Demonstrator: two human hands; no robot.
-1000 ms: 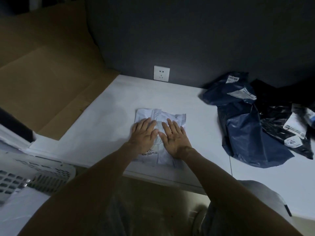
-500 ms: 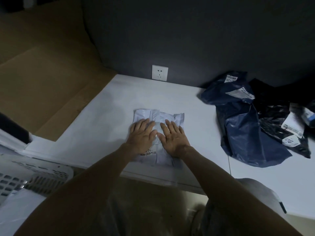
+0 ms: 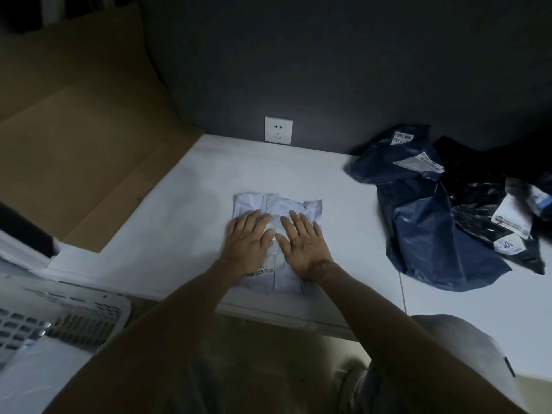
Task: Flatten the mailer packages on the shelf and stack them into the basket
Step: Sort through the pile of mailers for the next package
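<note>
White square plastic wall socket [image 3: 278, 130] low on dark grey wall [image 3: 328, 70]; flat brown cardboard sheet [image 3: 74, 150] at left.

White shelf [image 3: 167, 234], flat and matte, with a thin seam [image 3: 402, 294] running to the front edge, right of the wall socket [image 3: 278, 130] and nearer. Straight out in front of the socket, close to the front edge: crumpled white mailer [image 3: 286, 204], lying flat, printed label at its near left corner. Right of the socket, starting at the back wall: rumpled dark blue mailer [image 3: 418, 222] with white labels at its far end, spread toward the front edge, and touching its right side a black mailer [image 3: 478, 210], also labelled; which overlaps which, unclear.
</note>
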